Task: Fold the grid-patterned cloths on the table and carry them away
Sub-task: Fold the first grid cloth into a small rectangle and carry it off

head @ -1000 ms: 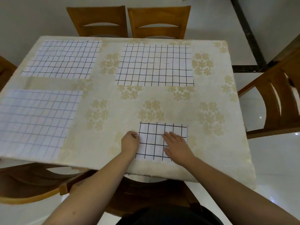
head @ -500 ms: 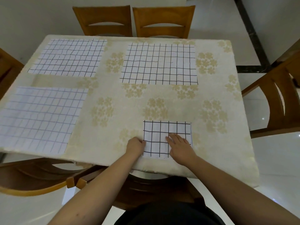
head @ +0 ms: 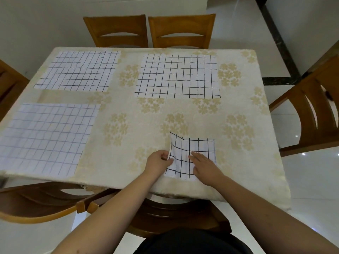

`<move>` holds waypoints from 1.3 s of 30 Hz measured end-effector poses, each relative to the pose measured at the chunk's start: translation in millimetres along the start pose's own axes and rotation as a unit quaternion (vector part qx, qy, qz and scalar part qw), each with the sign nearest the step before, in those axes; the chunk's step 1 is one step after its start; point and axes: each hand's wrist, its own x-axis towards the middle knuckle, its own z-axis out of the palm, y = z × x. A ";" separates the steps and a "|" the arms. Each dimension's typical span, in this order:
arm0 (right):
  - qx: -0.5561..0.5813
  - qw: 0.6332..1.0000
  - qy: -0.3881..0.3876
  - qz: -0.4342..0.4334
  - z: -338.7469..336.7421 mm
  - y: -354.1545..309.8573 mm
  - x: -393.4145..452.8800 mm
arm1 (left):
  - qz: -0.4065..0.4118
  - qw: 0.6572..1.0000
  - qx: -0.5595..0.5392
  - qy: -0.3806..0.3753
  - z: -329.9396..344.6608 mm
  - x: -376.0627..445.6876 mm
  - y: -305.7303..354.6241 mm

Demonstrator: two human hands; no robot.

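A small folded grid-patterned cloth (head: 198,149) lies near the table's front edge. My left hand (head: 158,163) pinches its left edge, and that side lifts off the table. My right hand (head: 205,166) lies flat on the cloth's lower right part with fingers straight. Three larger grid cloths lie spread flat: one at the back left (head: 78,70), one at the back middle (head: 178,76), one at the front left (head: 45,138).
The table (head: 238,107) wears a cream cloth with a floral print. Wooden chairs stand around it: two at the far side (head: 150,32), one at the right (head: 315,110), one at the near left (head: 40,204), one under me.
My left hand has taken hold of the folded cloth's left edge and raised it. My right hand stays pressed on the cloth. The camera has shifted slightly.
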 end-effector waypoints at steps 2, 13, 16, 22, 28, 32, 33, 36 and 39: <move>0.024 1.000 0.012 0.006 -2.2 1.5 0.0 | 0.017 1.000 -0.003 -0.006 0.9 -3.3 9.6; 0.081 0.976 0.133 0.151 -23.0 29.4 -15.2 | 0.100 0.992 0.026 -0.068 43.9 -7.6 45.5; 0.069 0.965 0.166 0.193 -28.5 44.4 -21.7 | 0.088 0.990 -0.022 -0.109 59.8 -10.6 54.6; 0.067 0.951 0.190 0.234 -34.4 62.4 -24.5 | 0.085 0.989 0.013 -0.119 63.3 -1.5 40.8; 0.089 0.955 0.196 0.203 -28.2 56.1 -11.6 | 0.050 0.996 0.068 -0.022 58.5 11.9 16.7; 0.163 0.943 0.178 0.228 -22.5 52.5 2.1 | -0.001 0.998 0.070 -0.002 62.6 18.5 6.6; 0.191 0.936 0.178 0.235 -22.0 52.3 4.8 | 0.002 0.998 0.065 -0.016 64.3 18.8 5.8; 0.260 0.910 0.178 0.271 -22.2 56.4 11.8 | 0.019 0.998 0.049 -0.032 69.3 19.2 5.0; 0.299 0.890 0.166 0.300 -23.8 62.6 15.2 | 0.040 0.998 0.048 -0.019 73.1 19.2 6.5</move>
